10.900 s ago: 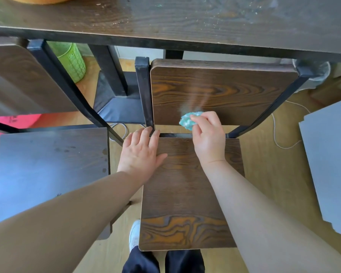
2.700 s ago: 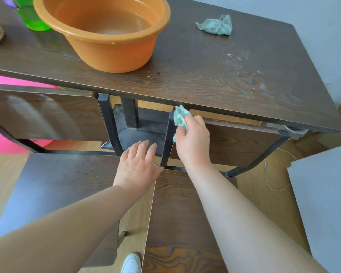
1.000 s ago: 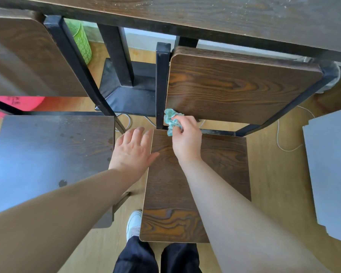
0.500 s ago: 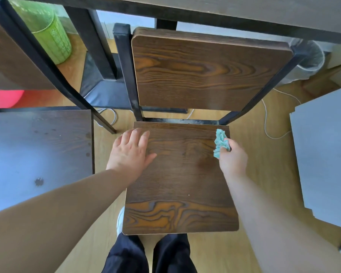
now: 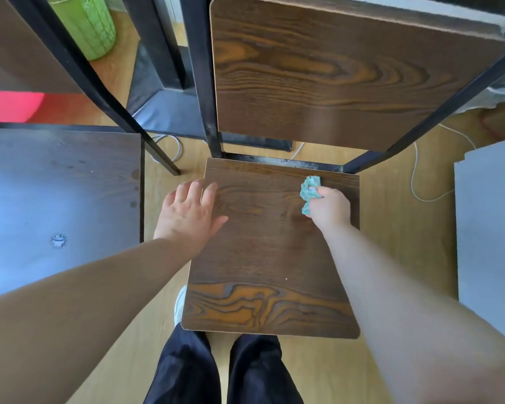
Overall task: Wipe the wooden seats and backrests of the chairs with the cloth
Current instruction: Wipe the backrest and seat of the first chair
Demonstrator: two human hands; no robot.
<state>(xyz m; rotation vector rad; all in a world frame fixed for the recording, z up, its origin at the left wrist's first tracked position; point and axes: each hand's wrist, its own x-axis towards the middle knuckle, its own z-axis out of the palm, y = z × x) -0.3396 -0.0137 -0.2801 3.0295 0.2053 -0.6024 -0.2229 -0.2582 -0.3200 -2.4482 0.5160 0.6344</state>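
i am bunching the cloth (image 5: 309, 193) in my right hand (image 5: 330, 209), fingers curled round it, and pressing it onto the seat (image 5: 268, 258) near its back right corner. wadding it is probably putting more pressure on the wood. my left hand (image 5: 187, 217) is lying flat, fingers straight, on the seat's left edge, likely bracing the chair against the push. the backrest (image 5: 333, 77) is standing just behind, neither hand touching it. judgement: the seat pass is under way, and the neighbouring seat (image 5: 56, 199) on the left is looking dusty.
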